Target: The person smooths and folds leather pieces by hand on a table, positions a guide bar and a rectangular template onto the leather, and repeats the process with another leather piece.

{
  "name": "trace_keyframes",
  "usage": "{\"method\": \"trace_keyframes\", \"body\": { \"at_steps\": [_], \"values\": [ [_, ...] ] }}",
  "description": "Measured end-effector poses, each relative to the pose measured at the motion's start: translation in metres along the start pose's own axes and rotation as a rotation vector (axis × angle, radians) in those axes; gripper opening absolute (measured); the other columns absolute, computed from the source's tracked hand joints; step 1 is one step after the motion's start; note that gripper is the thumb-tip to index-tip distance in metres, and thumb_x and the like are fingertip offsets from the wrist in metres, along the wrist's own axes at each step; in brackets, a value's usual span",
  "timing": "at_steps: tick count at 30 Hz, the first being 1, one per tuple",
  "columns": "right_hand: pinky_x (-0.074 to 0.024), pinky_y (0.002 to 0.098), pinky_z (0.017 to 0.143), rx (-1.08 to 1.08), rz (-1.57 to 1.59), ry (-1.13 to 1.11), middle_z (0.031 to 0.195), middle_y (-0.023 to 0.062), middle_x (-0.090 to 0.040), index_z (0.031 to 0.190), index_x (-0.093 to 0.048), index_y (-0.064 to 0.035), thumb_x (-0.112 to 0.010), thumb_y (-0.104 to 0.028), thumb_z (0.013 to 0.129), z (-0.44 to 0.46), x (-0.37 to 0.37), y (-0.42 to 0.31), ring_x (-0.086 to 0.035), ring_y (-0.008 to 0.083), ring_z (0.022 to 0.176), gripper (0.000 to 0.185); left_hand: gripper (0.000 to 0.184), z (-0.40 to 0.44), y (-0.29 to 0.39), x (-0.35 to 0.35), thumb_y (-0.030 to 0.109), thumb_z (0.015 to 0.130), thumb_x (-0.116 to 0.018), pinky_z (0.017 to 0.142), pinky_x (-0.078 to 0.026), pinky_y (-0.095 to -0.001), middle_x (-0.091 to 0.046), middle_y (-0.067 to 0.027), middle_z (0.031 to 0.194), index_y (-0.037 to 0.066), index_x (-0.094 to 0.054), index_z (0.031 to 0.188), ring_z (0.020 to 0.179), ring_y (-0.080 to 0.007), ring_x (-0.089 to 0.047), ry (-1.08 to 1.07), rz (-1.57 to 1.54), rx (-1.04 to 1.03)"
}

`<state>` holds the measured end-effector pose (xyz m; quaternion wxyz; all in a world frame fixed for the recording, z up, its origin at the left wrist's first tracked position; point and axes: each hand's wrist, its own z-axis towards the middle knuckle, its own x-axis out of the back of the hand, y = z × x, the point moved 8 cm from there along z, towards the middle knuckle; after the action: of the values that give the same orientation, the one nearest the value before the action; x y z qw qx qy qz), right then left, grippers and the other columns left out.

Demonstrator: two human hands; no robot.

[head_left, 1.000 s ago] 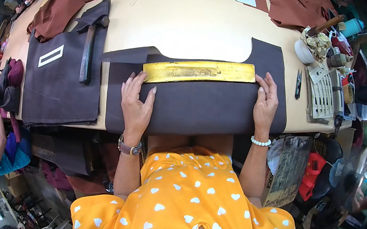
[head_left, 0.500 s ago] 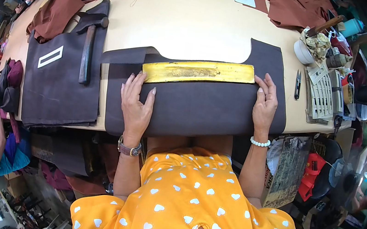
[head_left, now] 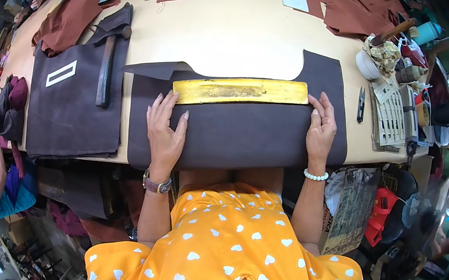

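Observation:
A long yellow strip (head_left: 240,91) with a worn, dark-smudged top lies across a piece of dark brown sheet material (head_left: 236,136), near its upper edge. My left hand (head_left: 165,131) rests palm down on the brown sheet, fingertips at the strip's left end and thumb spread away. At the opposite end, my right hand (head_left: 321,131) touches the strip's tip with an index finger; its other fingers are extended. Neither hand is wrapped around anything. The sheet's upper left has a loose flap (head_left: 160,68), and its near edge hangs over the table's front.
To the left, a hammer (head_left: 107,68) lies on stacked dark sheets (head_left: 77,120) beside a white rectangular frame (head_left: 61,72). On the right are thread snips (head_left: 361,105), slotted templates (head_left: 389,116) and a white bowl (head_left: 368,65). Rust-brown pieces (head_left: 360,13) lie at the back. Another person (head_left: 7,193) sits at left.
The view has shifted slightly. The flap at the sheet's upper left looks more lifted and pointed. Both hands stay at the strip's ends.

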<state>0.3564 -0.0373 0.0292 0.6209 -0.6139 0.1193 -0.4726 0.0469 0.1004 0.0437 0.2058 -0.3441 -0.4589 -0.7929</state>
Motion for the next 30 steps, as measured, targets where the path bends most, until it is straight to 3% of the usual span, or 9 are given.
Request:
{"method": "trace_keyframes", "body": {
  "at_steps": [2, 5, 15, 18, 30],
  "values": [
    [-0.0375, 0.0314, 0.097, 0.007, 0.013, 0.034, 0.108, 0.0086, -0.066, 0.126, -0.047, 0.0045, -0.041, 0.000, 0.090, -0.0009, 0.0009, -0.0015, -0.051, 0.0206, 0.110, 0.037, 0.040, 0.0001, 0.0001, 0.0004, 0.010, 0.083, -0.063, 0.105, -0.030, -0.0413, -0.056, -0.0135, 0.125, 0.003, -0.055, 0.121, 0.124, -0.0334, -0.042, -0.002, -0.007, 0.007],
    [-0.0377, 0.0314, 0.096, -0.002, 0.016, 0.032, 0.108, 0.0071, -0.066, 0.126, -0.048, 0.0038, -0.042, 0.000, 0.090, -0.0009, 0.0009, -0.0009, -0.050, 0.0200, 0.111, 0.037, 0.040, 0.0000, -0.0019, -0.0007, 0.012, 0.083, -0.062, 0.106, -0.027, -0.0444, -0.055, -0.0141, 0.125, 0.003, -0.055, 0.121, 0.124, -0.0342, -0.042, -0.013, -0.030, 0.009],
    [-0.0381, 0.0313, 0.096, 0.043, 0.012, 0.045, 0.107, 0.0098, -0.066, 0.126, -0.047, 0.0058, -0.043, 0.000, 0.091, -0.0008, 0.0015, -0.0030, -0.053, 0.0207, 0.108, 0.036, 0.039, -0.0003, -0.0021, -0.0021, 0.013, 0.084, -0.060, 0.107, -0.024, -0.0459, -0.054, -0.0142, 0.126, 0.004, -0.054, 0.122, 0.125, -0.0340, -0.041, -0.011, -0.032, 0.006],
    [-0.0385, 0.0311, 0.096, 0.053, 0.001, 0.045, 0.107, 0.0098, -0.066, 0.126, -0.047, 0.0060, -0.043, 0.000, 0.090, -0.0009, 0.0014, -0.0034, -0.054, 0.0207, 0.107, 0.036, 0.041, 0.0001, 0.0004, -0.0003, 0.010, 0.083, -0.063, 0.106, -0.028, -0.0405, -0.055, -0.0129, 0.127, 0.005, -0.054, 0.123, 0.126, -0.0329, -0.041, -0.012, -0.005, 0.008],
    [-0.0385, 0.0319, 0.096, 0.023, 0.010, 0.038, 0.107, 0.0097, -0.066, 0.125, -0.047, 0.0056, -0.045, 0.000, 0.090, -0.0007, 0.0012, -0.0022, -0.053, 0.0214, 0.109, 0.036, 0.039, 0.0007, 0.0002, -0.0003, 0.010, 0.082, -0.063, 0.104, -0.032, -0.0399, -0.055, -0.0130, 0.125, 0.004, -0.055, 0.120, 0.123, -0.0331, -0.043, -0.013, -0.013, 0.003]
  ]
}}
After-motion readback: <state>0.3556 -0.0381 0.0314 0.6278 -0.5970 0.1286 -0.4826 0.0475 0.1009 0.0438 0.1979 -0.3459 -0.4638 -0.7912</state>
